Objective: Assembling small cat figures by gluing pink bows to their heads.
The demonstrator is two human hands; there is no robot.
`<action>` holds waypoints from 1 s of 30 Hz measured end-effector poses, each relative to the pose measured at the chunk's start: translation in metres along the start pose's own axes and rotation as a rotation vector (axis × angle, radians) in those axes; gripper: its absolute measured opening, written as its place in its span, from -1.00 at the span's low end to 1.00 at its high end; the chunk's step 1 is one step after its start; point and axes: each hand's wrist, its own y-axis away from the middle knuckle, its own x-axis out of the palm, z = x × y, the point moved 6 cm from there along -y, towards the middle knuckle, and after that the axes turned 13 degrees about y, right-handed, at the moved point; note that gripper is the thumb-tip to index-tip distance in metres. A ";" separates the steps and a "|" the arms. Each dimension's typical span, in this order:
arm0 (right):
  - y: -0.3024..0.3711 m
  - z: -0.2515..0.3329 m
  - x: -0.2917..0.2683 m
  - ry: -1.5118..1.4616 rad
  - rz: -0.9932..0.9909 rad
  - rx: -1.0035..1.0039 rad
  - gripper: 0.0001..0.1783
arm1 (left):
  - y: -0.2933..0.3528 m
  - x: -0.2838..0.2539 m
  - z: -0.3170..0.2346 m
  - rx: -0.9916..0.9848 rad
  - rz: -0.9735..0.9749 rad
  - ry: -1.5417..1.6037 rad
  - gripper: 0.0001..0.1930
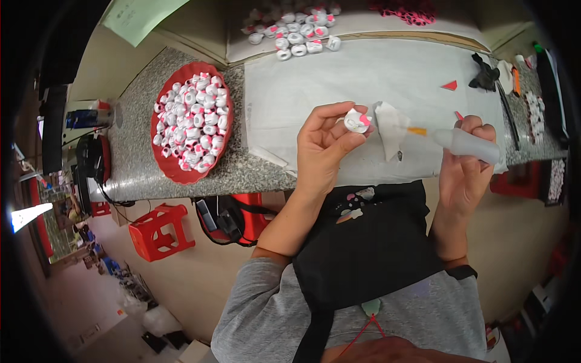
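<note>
Between the thumb and fingers of my left hand [327,136] is a small white cat-head piece [357,121] with a pink bow, its face turned up. My right hand [467,172] grips a translucent white squeeze bottle [472,147], tilted sideways. The bottle's yellow-orange tip [417,130] points left toward the piece, with a gap between them. A small pink bit [459,115] shows by my right fingers; whether they touch it I cannot tell. On the table between my hands lies a crumpled white cloth or tissue [390,130].
At left, a red scalloped basket [161,158] holds many similar pieces. More white pieces [296,38] and pink bits [411,12] sit on the back shelf. White paper [272,85] covers the granite counter [133,133]. A red scrap [449,85] and black cloth [484,74] lie right. A red stool [162,233] stands below.
</note>
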 end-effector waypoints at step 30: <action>0.027 0.026 0.033 0.477 0.214 -0.427 -0.61 | 0.011 0.002 -0.005 0.104 0.047 -0.159 -0.64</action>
